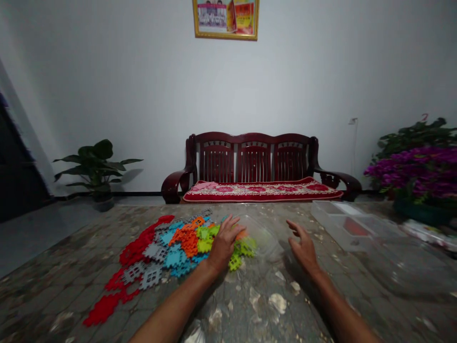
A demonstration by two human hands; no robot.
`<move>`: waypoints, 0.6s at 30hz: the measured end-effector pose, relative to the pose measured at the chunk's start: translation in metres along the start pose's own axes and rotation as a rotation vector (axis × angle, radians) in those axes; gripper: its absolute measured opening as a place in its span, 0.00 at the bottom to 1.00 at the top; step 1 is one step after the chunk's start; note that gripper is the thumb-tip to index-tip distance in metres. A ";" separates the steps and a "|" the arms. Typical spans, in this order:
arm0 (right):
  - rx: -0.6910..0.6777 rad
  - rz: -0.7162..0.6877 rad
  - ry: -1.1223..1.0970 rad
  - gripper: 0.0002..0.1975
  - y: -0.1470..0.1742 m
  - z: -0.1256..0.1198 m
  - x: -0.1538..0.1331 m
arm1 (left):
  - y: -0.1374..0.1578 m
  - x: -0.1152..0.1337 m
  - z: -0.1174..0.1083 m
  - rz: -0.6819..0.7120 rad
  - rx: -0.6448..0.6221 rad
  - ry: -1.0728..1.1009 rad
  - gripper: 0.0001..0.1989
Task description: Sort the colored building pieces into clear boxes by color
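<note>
A clear plastic box or lid sits on the table between my hands. My left hand is at its left edge, over the near side of a pile of toothed plastic pieces, with the fingers stretched out; whether it touches the plastic I cannot tell. Apart from the clear plastic, on its right, my right hand hovers with fingers spread and nothing in them. Bright green pieces lie by the left hand. Farther left are orange pieces, blue pieces, grey pieces and red pieces.
To the right stand a divided clear container and another clear plastic box. Purple flowers in a green pot are at the right edge. Behind the patterned table stands a dark wooden bench.
</note>
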State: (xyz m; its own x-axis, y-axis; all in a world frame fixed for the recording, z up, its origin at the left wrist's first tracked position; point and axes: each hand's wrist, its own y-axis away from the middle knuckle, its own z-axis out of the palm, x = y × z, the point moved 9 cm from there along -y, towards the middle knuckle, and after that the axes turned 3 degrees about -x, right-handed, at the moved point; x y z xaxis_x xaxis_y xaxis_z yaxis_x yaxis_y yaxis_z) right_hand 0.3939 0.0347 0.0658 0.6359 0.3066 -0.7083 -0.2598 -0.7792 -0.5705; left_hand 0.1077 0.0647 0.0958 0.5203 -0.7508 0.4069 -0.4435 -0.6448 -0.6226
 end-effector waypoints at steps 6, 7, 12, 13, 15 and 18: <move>-0.152 -0.477 0.171 0.37 0.032 0.012 -0.069 | -0.041 0.005 0.044 -0.052 -0.053 0.074 0.24; -0.169 -0.498 0.197 0.35 0.034 0.015 -0.072 | -0.046 0.005 0.051 -0.067 -0.063 0.097 0.24; -0.244 -0.448 0.353 0.28 0.036 0.026 -0.058 | -0.056 -0.008 0.086 -0.334 -0.145 0.264 0.34; -0.270 -0.429 0.379 0.29 0.036 0.028 -0.055 | -0.055 -0.011 0.091 -0.386 -0.143 0.279 0.36; -0.320 -0.403 0.400 0.30 0.038 0.032 -0.052 | -0.052 -0.015 0.097 -0.460 -0.128 0.290 0.38; -0.380 -0.392 0.352 0.31 0.040 0.036 -0.056 | -0.043 -0.020 0.107 -0.566 -0.109 0.324 0.36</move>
State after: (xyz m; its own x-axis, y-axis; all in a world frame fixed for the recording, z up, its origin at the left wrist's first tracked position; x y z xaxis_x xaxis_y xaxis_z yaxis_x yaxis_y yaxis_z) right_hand 0.3218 0.0056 0.0678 0.8483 0.4603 -0.2617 0.2743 -0.8048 -0.5263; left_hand 0.1941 0.1227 0.0431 0.4561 -0.2855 0.8429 -0.2459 -0.9507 -0.1889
